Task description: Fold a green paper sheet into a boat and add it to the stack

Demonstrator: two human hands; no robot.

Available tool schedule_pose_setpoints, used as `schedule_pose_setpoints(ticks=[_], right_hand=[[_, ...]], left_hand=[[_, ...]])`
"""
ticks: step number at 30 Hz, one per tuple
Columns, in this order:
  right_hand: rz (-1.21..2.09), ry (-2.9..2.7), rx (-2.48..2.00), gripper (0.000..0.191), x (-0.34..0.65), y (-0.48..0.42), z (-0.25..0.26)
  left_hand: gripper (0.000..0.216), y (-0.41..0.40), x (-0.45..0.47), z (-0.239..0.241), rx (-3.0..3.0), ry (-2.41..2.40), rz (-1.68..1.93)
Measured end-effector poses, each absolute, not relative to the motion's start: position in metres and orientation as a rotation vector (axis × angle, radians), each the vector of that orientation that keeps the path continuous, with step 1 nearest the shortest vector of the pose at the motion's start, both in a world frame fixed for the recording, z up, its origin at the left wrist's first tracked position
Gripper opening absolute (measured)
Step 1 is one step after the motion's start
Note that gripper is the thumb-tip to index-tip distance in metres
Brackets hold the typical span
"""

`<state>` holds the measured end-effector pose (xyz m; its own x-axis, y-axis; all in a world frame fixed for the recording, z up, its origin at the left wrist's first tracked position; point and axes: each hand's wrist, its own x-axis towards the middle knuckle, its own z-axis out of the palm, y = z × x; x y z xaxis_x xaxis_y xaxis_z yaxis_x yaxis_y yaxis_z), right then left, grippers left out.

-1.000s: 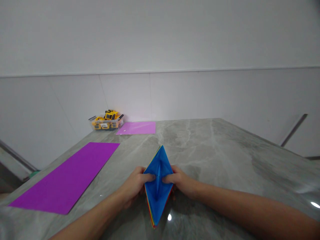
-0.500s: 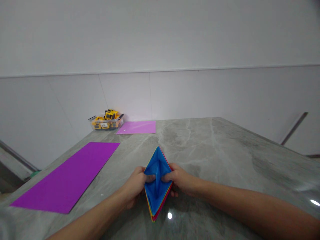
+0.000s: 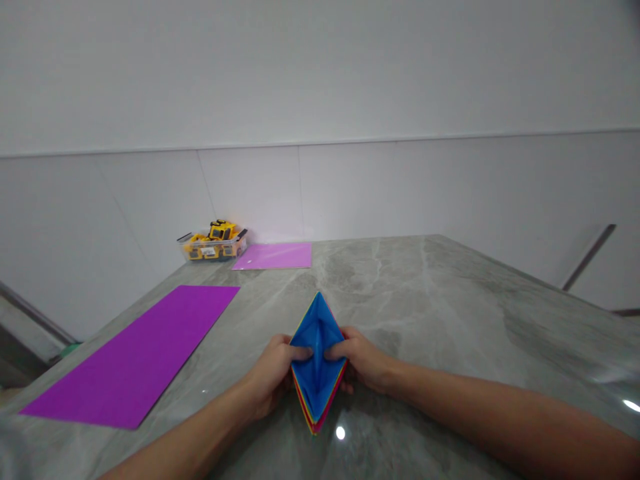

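Note:
A folded paper boat is held between both hands above the grey table, its blue inside facing me. Yellow and red or pink layers show along its outer edges. A raised ridge runs down the middle of the opening. My left hand grips the left side, its thumb inside on the blue paper and its fingers behind. On the right side, my right hand pinches in the same way, thumb inside and fingertips partly showing beneath. The underside of the boat is hidden.
A large purple sheet lies on the marble-patterned table to the left. Farther back rest a pink sheet pack and a clear plastic box holding yellow toy vehicles. A white wall stands behind the table.
The paper boat has shifted slightly right, and its near tip has risen and swung a little right. Both hands keep their hold on its sides.

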<state>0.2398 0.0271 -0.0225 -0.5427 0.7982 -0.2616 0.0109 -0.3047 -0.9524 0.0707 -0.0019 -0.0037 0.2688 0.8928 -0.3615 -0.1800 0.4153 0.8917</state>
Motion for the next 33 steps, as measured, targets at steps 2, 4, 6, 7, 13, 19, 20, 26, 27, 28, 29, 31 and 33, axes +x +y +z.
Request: schedule_pose_setpoints(ticks=[2, 4, 6, 7, 13, 19, 20, 26, 27, 28, 29, 31, 33], right_hand=[[1.980, -1.365, -0.901, 0.039, 0.242, 0.030, -0.027], [2.087, -1.348, -0.742, 0.057, 0.244, 0.032, -0.028], [2.148, -1.297, -0.608, 0.064, 0.246, 0.034, -0.026], [2.147, -1.265, -0.565, 0.063, 0.247, 0.035, -0.026], [2.024, -1.229, -0.606, 0.057, 0.246, 0.036, -0.031], [1.928, -1.267, -0.668, 0.065, 0.244, 0.033, -0.032], [1.918, -1.275, -0.670, 0.065, 0.243, 0.033, -0.031], [1.782, -1.320, -0.726, 0.060, 0.242, 0.030, -0.029], [1.753, -1.325, -0.746, 0.060, 0.242, 0.030, -0.030], [1.724, -1.336, -0.765, 0.061, 0.242, 0.029, -0.030], [1.700, -1.352, -0.781, 0.062, 0.242, 0.029, -0.031], [1.678, -1.389, -0.798, 0.065, 0.242, 0.029, -0.032], [1.694, -1.428, -0.765, 0.071, 0.243, 0.029, -0.032]], left_hand=[[0.018, 0.000, 0.067, -0.004, 0.781, 0.916, 0.820], [0.026, 0.003, 0.061, -0.005, 0.687, 0.845, 0.804], [0.035, 0.007, 0.056, -0.006, 0.623, 0.827, 0.810], [0.039, 0.008, 0.055, -0.006, 0.623, 0.834, 0.812], [0.028, 0.006, 0.063, -0.007, 0.859, 0.999, 0.871], [0.050, 0.007, 0.063, 0.000, 0.771, 1.141, 0.906], [0.058, 0.007, 0.061, 0.002, 0.735, 1.102, 0.895], [0.067, -0.002, 0.058, 0.007, 0.914, 0.928, 0.867], [0.070, -0.003, 0.058, 0.007, 0.986, 0.956, 0.865], [0.074, -0.004, 0.057, 0.006, 1.045, 0.988, 0.862], [0.077, -0.004, 0.057, 0.006, 1.081, 1.014, 0.859], [0.078, -0.003, 0.057, 0.005, 1.082, 0.992, 0.859], [0.074, -0.002, 0.058, 0.005, 1.019, 0.903, 0.857]])
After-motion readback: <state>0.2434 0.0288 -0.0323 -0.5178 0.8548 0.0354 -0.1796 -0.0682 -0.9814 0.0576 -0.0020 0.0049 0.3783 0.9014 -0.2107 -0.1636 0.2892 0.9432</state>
